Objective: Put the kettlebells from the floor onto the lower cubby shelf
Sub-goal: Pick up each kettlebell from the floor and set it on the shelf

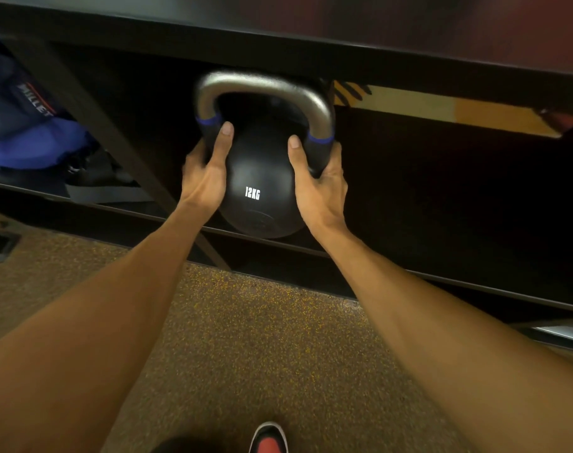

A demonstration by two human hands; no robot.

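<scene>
A black kettlebell [257, 178] marked 12KG, with a grey metal handle and blue bands at the handle's base, sits at the front edge of the lower cubby shelf [409, 273]. My left hand [205, 173] grips its left side below the handle. On the opposite side my right hand [317, 178] holds the ball and the base of the handle. The bell's underside rests on or just above the shelf lip; I cannot tell which. No other kettlebell is in view.
A dark slanted divider [92, 125] separates this cubby from the left one, which holds a blue bag [27, 125] and a shoe [99, 181]. The black upper board [311, 50] hangs just above the handle. Speckled brown floor [246, 338] and my shoe tip [268, 439] lie below.
</scene>
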